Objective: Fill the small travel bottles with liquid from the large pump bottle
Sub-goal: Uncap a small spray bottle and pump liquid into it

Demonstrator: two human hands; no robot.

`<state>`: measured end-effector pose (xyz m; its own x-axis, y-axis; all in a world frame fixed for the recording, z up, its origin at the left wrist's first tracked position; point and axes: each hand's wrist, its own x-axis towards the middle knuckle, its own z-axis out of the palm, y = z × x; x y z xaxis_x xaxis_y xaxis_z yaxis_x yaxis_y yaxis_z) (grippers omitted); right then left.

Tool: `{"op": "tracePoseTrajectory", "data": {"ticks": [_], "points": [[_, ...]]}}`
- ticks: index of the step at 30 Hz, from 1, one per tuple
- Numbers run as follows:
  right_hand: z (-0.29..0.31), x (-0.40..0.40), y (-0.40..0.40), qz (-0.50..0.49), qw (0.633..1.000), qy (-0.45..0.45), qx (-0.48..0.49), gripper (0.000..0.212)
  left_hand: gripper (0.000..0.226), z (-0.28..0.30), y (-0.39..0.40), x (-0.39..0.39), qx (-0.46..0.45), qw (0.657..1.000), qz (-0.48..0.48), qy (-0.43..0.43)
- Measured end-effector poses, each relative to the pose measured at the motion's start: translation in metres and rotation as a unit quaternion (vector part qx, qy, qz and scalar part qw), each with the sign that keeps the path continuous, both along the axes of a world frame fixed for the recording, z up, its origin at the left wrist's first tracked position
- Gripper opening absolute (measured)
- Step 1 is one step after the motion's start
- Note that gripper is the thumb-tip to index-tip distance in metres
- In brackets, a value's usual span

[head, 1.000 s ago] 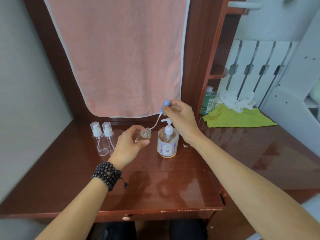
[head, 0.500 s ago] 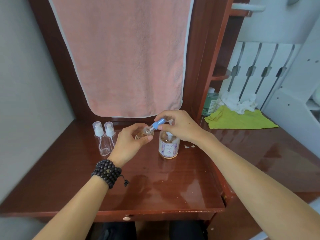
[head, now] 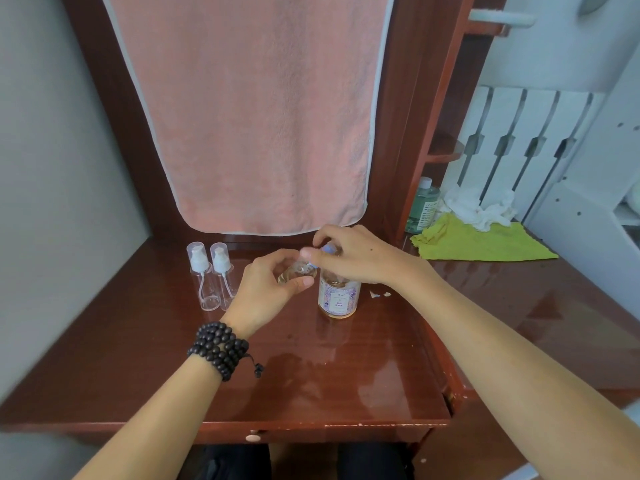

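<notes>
The left hand point(head: 266, 289) grips a small travel bottle point(head: 294, 273) with amber liquid in it, fingers point(head: 300, 282) curled round its body, held tilted above the counter point(head: 311, 375) toward its back edge. The right hand point(head: 356, 256) pinches the blue cap point(head: 327, 250) at the bottle's neck; the cap looks seated, though how far it is threaded cannot be told. Just behind and below both hands, the large pump bottle point(head: 337, 297) stands on the counter.

To do this step well, keep the small bottle near upright so nothing spills, hold its body firm, and turn the cap squarely until snug, without cross-threading.

Count: 1 large pump bottle, 1 travel bottle in hand, and 2 empty clear spray bottles point(head: 211, 275) standing side by side nearer the counter's back left corner, caps on. So 2 appear left to fill.
</notes>
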<state>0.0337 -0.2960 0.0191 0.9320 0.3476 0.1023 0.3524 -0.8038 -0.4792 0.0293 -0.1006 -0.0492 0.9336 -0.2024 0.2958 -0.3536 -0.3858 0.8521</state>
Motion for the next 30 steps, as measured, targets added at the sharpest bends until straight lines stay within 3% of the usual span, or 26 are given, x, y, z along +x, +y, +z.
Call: {"op": "tracePoseTrajectory", "data": {"ticks": [4, 5, 8, 9, 13, 14, 17, 18, 22, 26, 30], "points": [[0.001, 0.001, -0.004, 0.049, 0.999, -0.013, 0.01, 0.009, 0.03, 0.002, 0.002, 0.002, -0.002, 1.0, 0.002, 0.004], [0.0, 0.001, -0.001, 0.032, 0.999, -0.017, 0.004, 0.014, 0.03, 0.002, 0.003, 0.001, 0.005, 1.0, 0.001, 0.002], [0.003, 0.001, 0.004, -0.006, 0.999, 0.019, -0.026, 0.056, 0.032, 0.002, 0.003, -0.001, 0.01, 1.0, -0.007, 0.0], [0.004, -0.001, 0.004, -0.003, 0.999, 0.03, -0.027, 0.057, 0.033, 0.001, 0.003, -0.001, 0.011, 1.0, -0.006, -0.002], [0.002, -0.002, -0.004, 0.053, 0.998, 0.026, 0.035, 0.016, 0.029, 0.002, 0.006, 0.001, 0.006, 1.0, -0.003, -0.002], [0.0, -0.002, -0.004, 0.052, 0.998, 0.022, 0.036, 0.015, 0.029, 0.003, 0.006, 0.001, 0.008, 1.0, -0.005, -0.003], [0.001, 0.0, 0.001, 0.016, 0.999, 0.028, -0.006, 0.051, 0.032, 0.004, 0.005, 0.0, 0.013, 1.0, -0.008, -0.006], [0.001, -0.001, 0.001, 0.01, 0.999, 0.032, -0.015, 0.054, 0.033, 0.004, 0.004, 0.0, 0.014, 1.0, -0.007, -0.008], [-0.004, -0.002, -0.003, 0.051, 0.998, 0.006, 0.039, 0.017, 0.032, 0.003, 0.006, 0.002, 0.009, 1.0, -0.003, -0.005], [-0.005, -0.001, 0.001, 0.004, 0.999, 0.003, 0.032, 0.045, 0.035, 0.004, 0.004, 0.0, 0.01, 1.0, 0.002, -0.009], [-0.009, -0.005, 0.0, 0.03, 0.997, -0.027, 0.059, 0.018, 0.033, 0.008, 0.004, -0.001, 0.006, 1.0, 0.003, -0.013]]}}
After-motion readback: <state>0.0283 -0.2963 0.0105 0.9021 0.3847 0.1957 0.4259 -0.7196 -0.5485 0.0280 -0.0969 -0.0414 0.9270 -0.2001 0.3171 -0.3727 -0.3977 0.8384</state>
